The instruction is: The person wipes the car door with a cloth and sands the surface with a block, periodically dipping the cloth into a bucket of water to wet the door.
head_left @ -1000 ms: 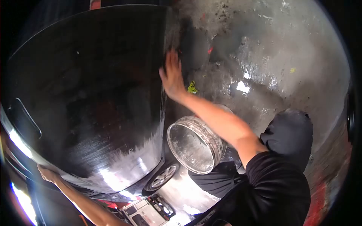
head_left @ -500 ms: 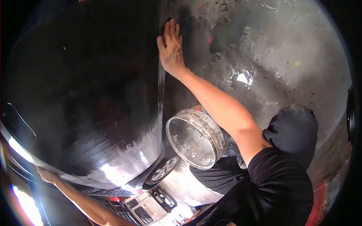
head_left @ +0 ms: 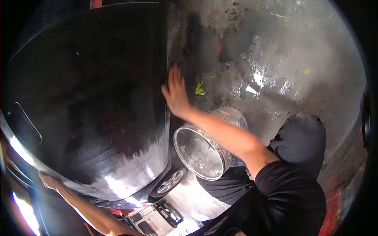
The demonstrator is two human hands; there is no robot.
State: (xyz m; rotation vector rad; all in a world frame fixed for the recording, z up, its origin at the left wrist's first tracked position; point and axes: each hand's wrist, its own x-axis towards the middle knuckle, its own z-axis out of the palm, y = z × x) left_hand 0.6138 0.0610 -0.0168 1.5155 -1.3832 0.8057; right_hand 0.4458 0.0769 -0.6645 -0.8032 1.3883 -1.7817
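A large dark car panel [head_left: 90, 86], with a handle recess at its left and a scuffed pale patch low down, fills the left side. At its right edge is my right hand [head_left: 176, 91], fingers stretched out and slightly blurred, holding nothing. My left hand [head_left: 50, 181] is at the panel's lower left edge; its fingers are bent around the edge, and whether they press on it is partly hidden. Below my right forearm stands a round, whitish-stained bucket [head_left: 201, 153], open at the top.
Wet grey floor [head_left: 275, 51] lies to the right, with a yellow-green scrap [head_left: 200, 89] on it. A car wheel [head_left: 169, 182] is beside the panel's lower corner. Farther off is a white vehicle [head_left: 153, 220]. My bent knee [head_left: 301, 141] is at the right.
My right hand has moved down along the panel's edge, uncovering the yellow-green scrap and more of the bucket's surroundings. My left hand stays at the lower left edge.
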